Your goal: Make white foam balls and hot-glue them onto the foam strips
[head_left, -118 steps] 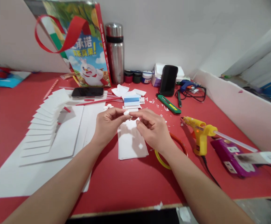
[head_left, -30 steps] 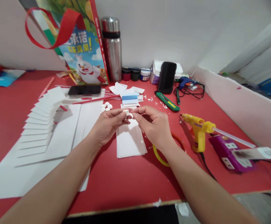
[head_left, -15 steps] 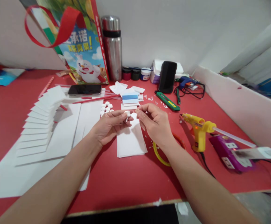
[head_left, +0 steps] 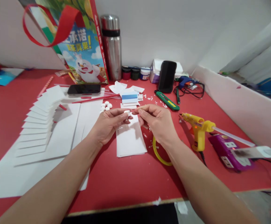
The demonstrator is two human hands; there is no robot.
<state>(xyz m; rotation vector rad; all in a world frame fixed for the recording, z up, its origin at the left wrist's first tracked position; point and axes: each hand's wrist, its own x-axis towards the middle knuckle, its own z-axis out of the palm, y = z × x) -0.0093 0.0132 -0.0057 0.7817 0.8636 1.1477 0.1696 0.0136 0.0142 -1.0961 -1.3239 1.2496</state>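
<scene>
Pinched between the thumb and fingers of my left hand (head_left: 110, 124) is a small white rounded piece (head_left: 127, 113), partly covered by the fingertips. Close on its right, my right hand (head_left: 157, 121) has thumb and forefinger pressed together; whatever is between them is too small to tell. Both hands hover over a stack of white paper strips (head_left: 131, 140). Several similar white rounded pieces (head_left: 106, 105) lie in a cluster just behind my left hand. Beyond the hands sits a blue-and-white small block (head_left: 129, 99) among paper scraps.
A white stepped staircase model (head_left: 36, 124) stands on the left. To the right lie a yellow glue gun (head_left: 197, 130) with its cord, a purple power strip (head_left: 230, 152), a green utility knife (head_left: 166, 100) and a yellow ring (head_left: 160, 155). A steel flask (head_left: 112, 49) stands behind.
My right thumb and forefinger have shifted slightly left, nearer the white piece, and the wrist has turned a little. My left hand keeps its pinch on the piece.
</scene>
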